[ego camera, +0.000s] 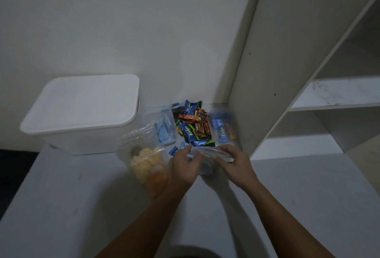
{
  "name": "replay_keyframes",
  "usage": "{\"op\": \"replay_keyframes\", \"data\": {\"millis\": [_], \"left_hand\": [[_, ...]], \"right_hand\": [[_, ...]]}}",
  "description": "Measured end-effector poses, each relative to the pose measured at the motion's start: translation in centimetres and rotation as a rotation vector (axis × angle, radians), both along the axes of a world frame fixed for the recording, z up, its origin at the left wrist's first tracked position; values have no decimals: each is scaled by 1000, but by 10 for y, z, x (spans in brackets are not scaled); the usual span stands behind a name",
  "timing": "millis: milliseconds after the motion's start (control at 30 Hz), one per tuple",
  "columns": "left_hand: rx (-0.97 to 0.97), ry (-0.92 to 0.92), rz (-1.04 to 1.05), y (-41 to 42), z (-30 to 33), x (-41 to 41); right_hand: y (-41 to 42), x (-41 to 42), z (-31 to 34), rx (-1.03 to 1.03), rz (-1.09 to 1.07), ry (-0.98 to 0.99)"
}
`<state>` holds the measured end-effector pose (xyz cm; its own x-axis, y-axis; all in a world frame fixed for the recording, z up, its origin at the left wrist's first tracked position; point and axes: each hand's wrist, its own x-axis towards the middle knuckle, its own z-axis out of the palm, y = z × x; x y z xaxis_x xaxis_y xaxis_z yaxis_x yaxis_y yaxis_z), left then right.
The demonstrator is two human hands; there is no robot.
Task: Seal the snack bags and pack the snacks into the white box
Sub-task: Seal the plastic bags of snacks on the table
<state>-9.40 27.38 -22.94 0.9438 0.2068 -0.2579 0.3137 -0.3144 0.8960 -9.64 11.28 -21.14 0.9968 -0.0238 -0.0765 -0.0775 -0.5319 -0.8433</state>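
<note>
Table [61, 206]: grey, carries everything listed.
White box [82, 109]: far left, lid on, not yet opened.
Loose snack pile [192, 124]: centre, against the wall.
Bag of yellow snacks [148, 167]: left of the hands, mouth toward the wall.
Clear bag [207, 154]: near centre, long axis left to right, top strip toward the wall. Left hand [183, 167] and right hand [232, 165] each pinch that strip.
Method, judged: press fingers along the strip end to end, expelling air first.

Two bare, sleeveless forearms
</note>
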Motion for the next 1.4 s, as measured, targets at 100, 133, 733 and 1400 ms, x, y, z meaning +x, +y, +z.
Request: {"op": "replay_keyframes", "data": {"millis": [100,133,733,1400], "left_hand": [[-32,-40,-9,-1,9,1],[-30,-78,-35,-1,11,1],[343,55,-149,-2,47,5],[-303,241,-105,8,70,19]], "right_hand": [[0,4,9,-3,2,-34],[0,6,12,-13,11,-31],[0,12,31,29,57,8],[9,6,42,173,140,-41]]}}
